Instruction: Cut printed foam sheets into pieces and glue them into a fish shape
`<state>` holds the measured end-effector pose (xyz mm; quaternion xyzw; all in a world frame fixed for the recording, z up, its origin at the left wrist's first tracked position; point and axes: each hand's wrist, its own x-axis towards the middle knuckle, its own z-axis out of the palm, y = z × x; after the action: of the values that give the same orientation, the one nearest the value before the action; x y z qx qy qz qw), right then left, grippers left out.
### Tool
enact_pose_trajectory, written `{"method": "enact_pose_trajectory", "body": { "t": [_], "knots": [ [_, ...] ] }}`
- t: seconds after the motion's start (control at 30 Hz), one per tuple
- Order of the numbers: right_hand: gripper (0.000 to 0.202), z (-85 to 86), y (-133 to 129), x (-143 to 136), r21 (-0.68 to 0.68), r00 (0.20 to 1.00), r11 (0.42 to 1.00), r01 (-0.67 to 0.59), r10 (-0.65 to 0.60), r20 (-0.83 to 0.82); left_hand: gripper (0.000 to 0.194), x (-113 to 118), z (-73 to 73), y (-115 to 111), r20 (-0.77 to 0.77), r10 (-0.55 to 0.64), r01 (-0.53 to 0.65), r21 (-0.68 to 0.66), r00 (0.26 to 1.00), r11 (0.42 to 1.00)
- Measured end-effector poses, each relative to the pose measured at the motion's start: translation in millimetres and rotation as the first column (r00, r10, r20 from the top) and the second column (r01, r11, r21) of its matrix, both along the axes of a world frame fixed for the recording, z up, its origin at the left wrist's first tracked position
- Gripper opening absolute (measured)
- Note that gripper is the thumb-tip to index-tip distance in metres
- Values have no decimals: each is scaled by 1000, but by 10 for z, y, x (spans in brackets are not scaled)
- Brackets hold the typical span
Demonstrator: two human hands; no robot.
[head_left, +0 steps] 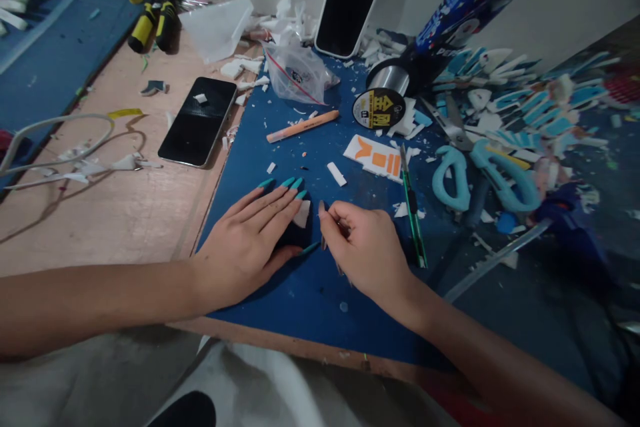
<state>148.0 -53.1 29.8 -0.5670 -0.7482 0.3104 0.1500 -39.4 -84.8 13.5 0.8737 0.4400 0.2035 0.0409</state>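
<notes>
My left hand [245, 233] lies flat on the blue mat [300, 307], palm down, with long teal nails and the fingers stretched forward. Beside its index finger is a small pale piece [301, 214], partly covered by the hand. Just to the right, my right hand [367, 250] is closed in a pinch around a thin metal tool [323, 235]; most of the tool is hidden by the fingers, so its exact kind does not show. A small white strip [337, 174] lies ahead of both hands. A green craft knife [413, 207] rests right of my right hand.
An orange marker [303, 126], a sheet with orange shapes [374, 157] and a wire spool [380, 107] lie ahead. Blue-handled scissors [453, 180] and a glue gun [575, 227] are at right. Phones [199, 123], pliers [155, 23] and foam scraps surround the mat.
</notes>
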Motion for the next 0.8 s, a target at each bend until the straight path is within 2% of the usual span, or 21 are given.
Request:
{"method": "enact_pose_trajectory", "body": {
  "t": [0.3, 0.43, 0.63, 0.8],
  "knots": [
    [39, 39, 8, 1, -29, 1000, 1000, -2, 1, -26, 58, -25, 34, 94, 88, 68, -63, -61, 994, 996],
    [39, 38, -1, 4, -51, 999, 999, -8, 6, -37, 72, -31, 37, 208, 149, 44, -40, -27, 988, 999],
    [37, 3, -2, 22, 3, 1000, 1000, -22, 22, -12, 74, -67, 23, 340, 180, 10, -4, -34, 984, 999],
    [38, 18, 5, 11, -18, 999, 1000, -13, 13, -31, 79, -87, -4, 394, 212, -2, 31, -131, 977, 991]
  ]
}}
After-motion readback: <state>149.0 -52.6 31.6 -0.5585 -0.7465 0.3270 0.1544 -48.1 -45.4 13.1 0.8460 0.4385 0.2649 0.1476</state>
